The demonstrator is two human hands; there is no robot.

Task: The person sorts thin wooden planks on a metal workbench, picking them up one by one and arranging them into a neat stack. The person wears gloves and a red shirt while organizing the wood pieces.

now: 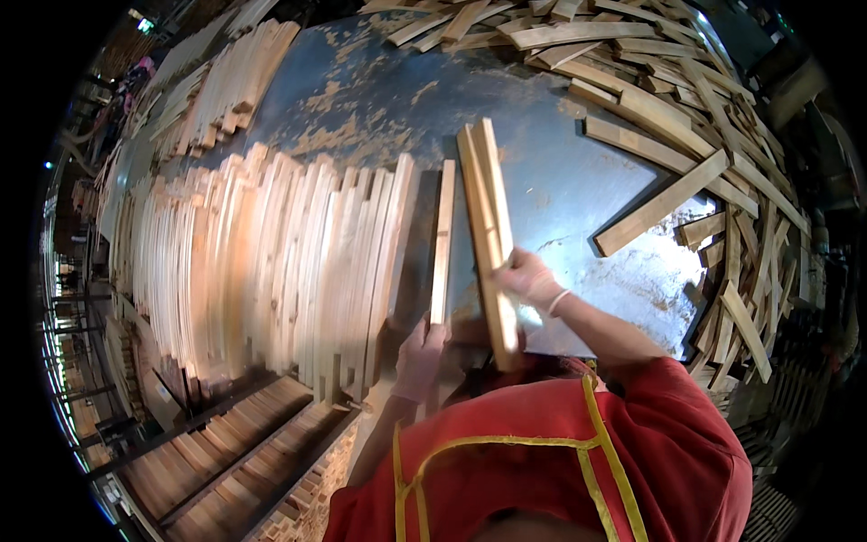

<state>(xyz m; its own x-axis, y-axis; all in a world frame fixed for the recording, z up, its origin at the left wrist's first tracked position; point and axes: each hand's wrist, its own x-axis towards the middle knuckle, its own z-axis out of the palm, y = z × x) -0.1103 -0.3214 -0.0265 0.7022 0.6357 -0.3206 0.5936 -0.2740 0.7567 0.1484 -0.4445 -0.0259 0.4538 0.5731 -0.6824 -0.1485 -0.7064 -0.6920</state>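
Observation:
My left hand [422, 359] is closed round the near end of a narrow wooden strip [443, 230], which points away from me over the metal table. To its right, my right hand [531, 279] grips a pair of wooden strips [477, 203] near their lower part. The pair lies side by side, slightly fanned, with the near ends close to my body. A pale band circles my right wrist. Just left of my left hand stands a long row of wooden strips [298, 244], set close together with uneven ends.
Loose wooden slats [664, 208] lie heaped along the table's right and far sides. The dark metal tabletop [379, 99] carries patches of sawdust. Another stack of strips [230, 86] sits at the far left. A framed rack with wood pieces [217, 456] stands at the lower left.

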